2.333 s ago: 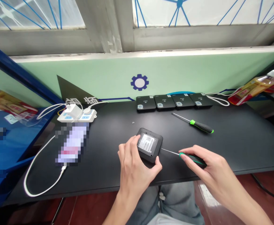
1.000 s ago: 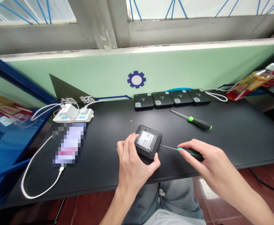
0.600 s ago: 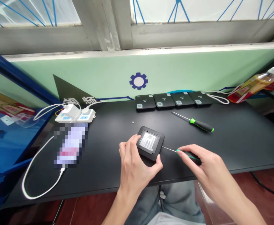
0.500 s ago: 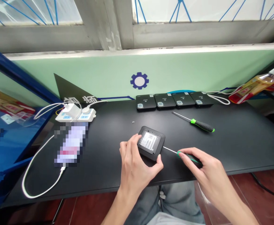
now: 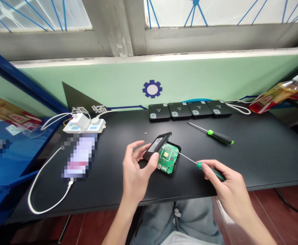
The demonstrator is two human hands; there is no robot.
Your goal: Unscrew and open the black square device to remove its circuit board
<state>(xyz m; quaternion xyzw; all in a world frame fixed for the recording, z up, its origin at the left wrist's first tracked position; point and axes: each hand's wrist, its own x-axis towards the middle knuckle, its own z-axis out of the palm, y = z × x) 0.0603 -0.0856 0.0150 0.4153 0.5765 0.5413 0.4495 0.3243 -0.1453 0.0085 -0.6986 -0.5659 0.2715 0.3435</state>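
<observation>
My left hand (image 5: 135,168) pinches the black cover (image 5: 157,144) of a small black device and holds it tilted up, off the base. The base (image 5: 169,159) lies on the black table (image 5: 253,153) with its green circuit board showing. My right hand (image 5: 221,178) grips a thin screwdriver with a green and black handle (image 5: 188,159). Its metal tip reaches the right edge of the base.
A second green-handled screwdriver (image 5: 211,133) lies behind. Several black devices (image 5: 189,110) line the green wall. A white power strip (image 5: 84,125), a phone (image 5: 79,156) on a white cable and a tiny screw (image 5: 145,133) sit to the left. Bottles (image 5: 276,93) lie far right.
The device was closed under my left hand with the screwdriver tip at its side. Now the cover is lifted off and tilted left, and the circuit board is exposed.
</observation>
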